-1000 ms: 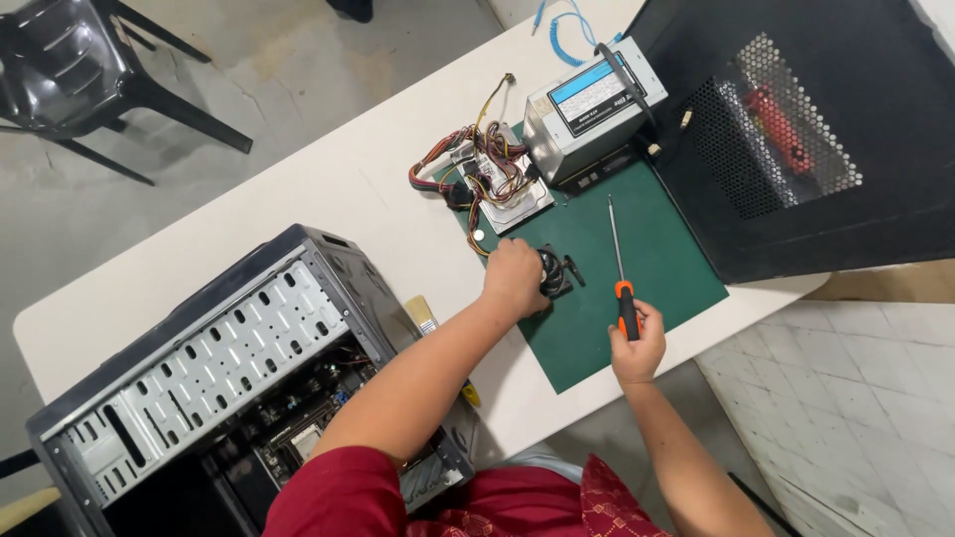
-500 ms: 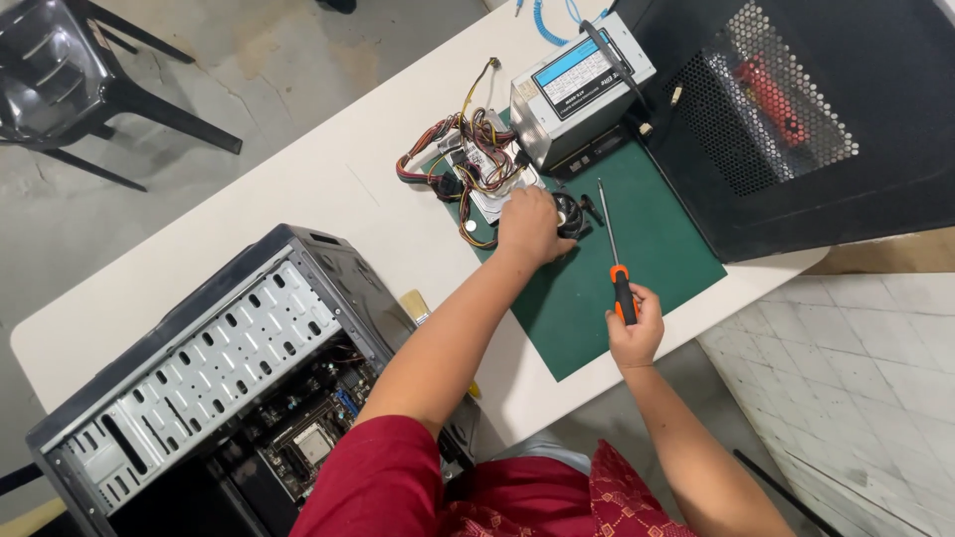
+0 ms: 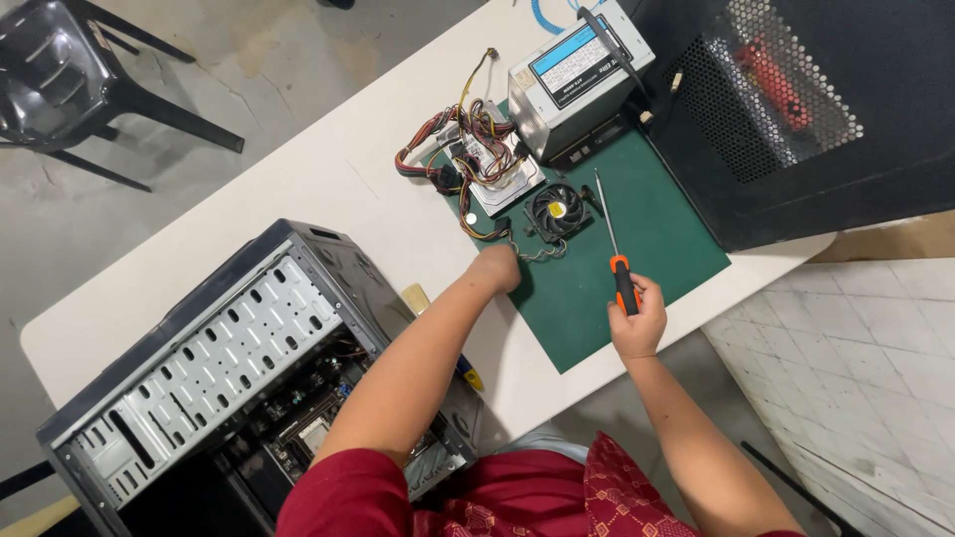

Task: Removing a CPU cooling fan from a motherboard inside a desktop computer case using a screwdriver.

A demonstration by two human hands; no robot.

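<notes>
White table (image 3: 328,189), green mat (image 3: 647,239), grey concrete floor (image 3: 199,60).

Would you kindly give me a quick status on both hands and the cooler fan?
Right hand gripping orange-handled screwdriver, shaft on green mat. Left hand closed at mat edge beside fan, not touching it. Fan's wire lies near left hand.

A single head-worn camera looked almost straight down from above the person, fairly high over the white table (image 3: 328,189). It took in the whole table, both forearms, the floor and a black chair (image 3: 70,89).
</notes>
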